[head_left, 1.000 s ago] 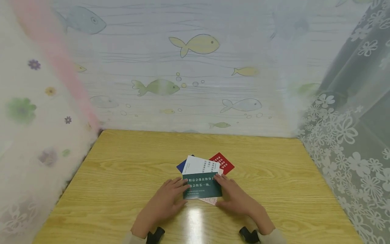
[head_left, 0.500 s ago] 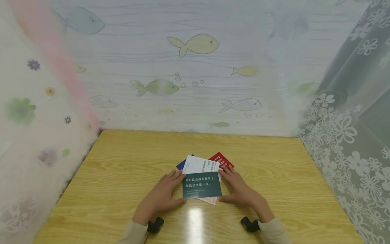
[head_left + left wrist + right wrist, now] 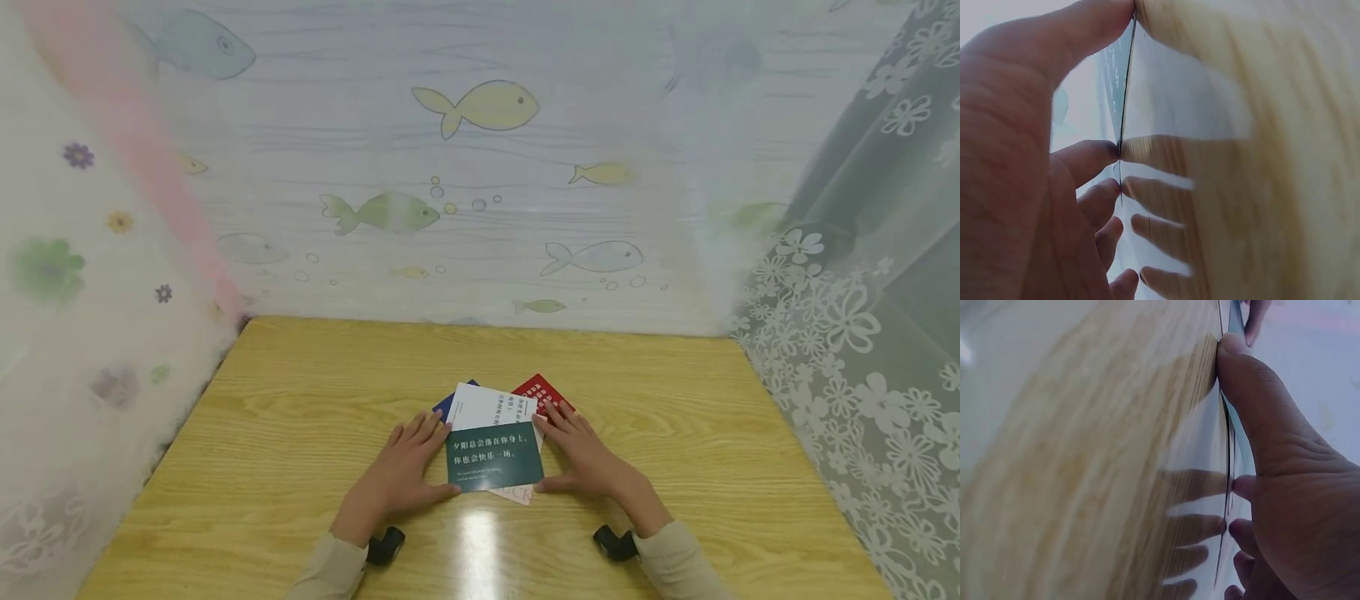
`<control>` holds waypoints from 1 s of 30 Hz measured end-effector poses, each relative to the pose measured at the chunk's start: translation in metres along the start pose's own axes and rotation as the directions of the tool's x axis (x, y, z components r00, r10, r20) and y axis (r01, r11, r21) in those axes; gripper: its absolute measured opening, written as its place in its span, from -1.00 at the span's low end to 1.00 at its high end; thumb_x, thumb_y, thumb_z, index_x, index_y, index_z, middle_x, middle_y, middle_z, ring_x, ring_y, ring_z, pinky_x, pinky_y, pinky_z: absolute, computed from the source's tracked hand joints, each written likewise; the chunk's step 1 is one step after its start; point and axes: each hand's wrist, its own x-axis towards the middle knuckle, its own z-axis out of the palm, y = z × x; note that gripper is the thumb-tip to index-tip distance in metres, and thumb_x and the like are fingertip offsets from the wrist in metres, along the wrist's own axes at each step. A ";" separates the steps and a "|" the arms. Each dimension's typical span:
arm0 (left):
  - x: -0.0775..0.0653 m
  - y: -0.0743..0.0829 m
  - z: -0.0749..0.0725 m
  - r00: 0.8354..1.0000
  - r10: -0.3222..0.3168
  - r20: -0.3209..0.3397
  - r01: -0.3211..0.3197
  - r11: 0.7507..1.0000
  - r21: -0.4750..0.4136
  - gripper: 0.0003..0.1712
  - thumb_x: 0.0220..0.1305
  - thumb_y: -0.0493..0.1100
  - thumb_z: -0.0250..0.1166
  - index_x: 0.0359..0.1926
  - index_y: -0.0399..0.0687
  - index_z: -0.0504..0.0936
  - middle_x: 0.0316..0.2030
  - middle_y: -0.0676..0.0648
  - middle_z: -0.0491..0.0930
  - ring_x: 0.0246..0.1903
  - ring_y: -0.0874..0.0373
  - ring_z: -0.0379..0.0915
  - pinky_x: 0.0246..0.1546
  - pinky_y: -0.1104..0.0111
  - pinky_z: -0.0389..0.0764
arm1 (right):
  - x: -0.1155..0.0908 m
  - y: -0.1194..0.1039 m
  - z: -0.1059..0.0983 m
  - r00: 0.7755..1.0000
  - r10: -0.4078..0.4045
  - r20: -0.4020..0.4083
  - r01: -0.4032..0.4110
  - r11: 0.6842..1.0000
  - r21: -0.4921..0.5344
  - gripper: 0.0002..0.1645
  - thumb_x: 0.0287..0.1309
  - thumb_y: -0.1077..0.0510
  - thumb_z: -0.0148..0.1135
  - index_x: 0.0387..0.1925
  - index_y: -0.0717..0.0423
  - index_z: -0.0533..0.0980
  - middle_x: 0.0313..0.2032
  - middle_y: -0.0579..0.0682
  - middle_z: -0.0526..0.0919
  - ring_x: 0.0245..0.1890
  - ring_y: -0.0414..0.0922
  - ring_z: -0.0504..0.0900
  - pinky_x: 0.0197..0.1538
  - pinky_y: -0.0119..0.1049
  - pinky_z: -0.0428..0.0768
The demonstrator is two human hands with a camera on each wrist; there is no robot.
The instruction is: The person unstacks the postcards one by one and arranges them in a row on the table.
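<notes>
A dark green card (image 3: pixel 495 468) with white writing lies on top of several overlapping cards. Behind it show a white card (image 3: pixel 480 406), a blue card (image 3: pixel 446 406) and a red card (image 3: pixel 538 390); below its lower right edge a pale card (image 3: pixel 517 496) with pink letters peeks out. My left hand (image 3: pixel 402 468) lies at the left side of the pile, fingers spread, thumb at the green card's lower left corner. On the right side my right hand (image 3: pixel 588 458) rests with spread fingertips by the red card and the green card's right edge. Neither hand grips anything.
The cards lie on a wooden table (image 3: pixel 300 392) with a glossy reflection near its front. A fish-patterned curtain (image 3: pixel 480 167) hangs behind it, with a flowered cloth (image 3: pixel 90 333) on the left and a lace curtain (image 3: pixel 847 317) on the right. Black wrist mounts (image 3: pixel 386 546) sit under both wrists.
My fingers have come off the green card's face to the pile's sides, uncovering its writing. The left fingertips have moved up to the blue card. The green card has tilted slightly.
</notes>
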 end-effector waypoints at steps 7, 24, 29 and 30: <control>-0.002 -0.001 0.000 1.000 -0.010 -0.024 0.009 0.999 -0.043 0.08 0.17 0.36 0.39 0.54 -0.09 0.27 0.58 -0.20 0.06 0.57 -0.24 -0.11 0.53 -0.20 -0.04 | -0.001 -0.003 0.001 1.000 0.020 0.000 -0.020 0.999 -0.027 0.19 0.00 -0.23 0.55 0.55 0.09 0.20 0.57 0.28 0.04 0.59 0.28 -0.15 0.57 0.25 -0.09; -0.001 -0.017 0.011 0.999 0.026 -0.041 -0.032 0.986 -0.163 0.17 -0.01 0.36 0.49 0.54 -0.03 0.29 0.60 -0.17 -0.02 0.59 -0.21 -0.22 0.54 -0.22 -0.22 | 0.004 -0.001 0.002 1.000 0.011 0.014 -0.011 1.000 0.006 0.18 -0.05 -0.19 0.59 0.54 0.05 0.23 0.57 0.26 0.04 0.59 0.30 -0.15 0.55 0.31 -0.07; -0.001 -0.018 0.011 0.999 0.027 -0.044 -0.036 0.979 -0.203 0.18 -0.06 0.33 0.53 0.52 -0.04 0.32 0.60 -0.17 -0.01 0.60 -0.20 -0.23 0.54 -0.23 -0.25 | 0.002 -0.004 0.000 0.999 0.024 0.024 -0.024 0.999 0.030 0.22 -0.11 -0.17 0.63 0.53 0.05 0.25 0.58 0.25 0.02 0.59 0.30 -0.16 0.53 0.35 -0.03; 0.000 -0.018 0.011 0.999 0.025 -0.046 -0.035 0.977 -0.210 0.18 -0.07 0.32 0.54 0.52 -0.04 0.32 0.60 -0.17 -0.01 0.60 -0.20 -0.23 0.54 -0.23 -0.25 | 0.002 -0.004 -0.001 0.999 0.027 0.027 -0.028 0.999 0.035 0.23 -0.13 -0.16 0.64 0.53 0.05 0.25 0.58 0.25 0.01 0.59 0.29 -0.16 0.52 0.36 -0.01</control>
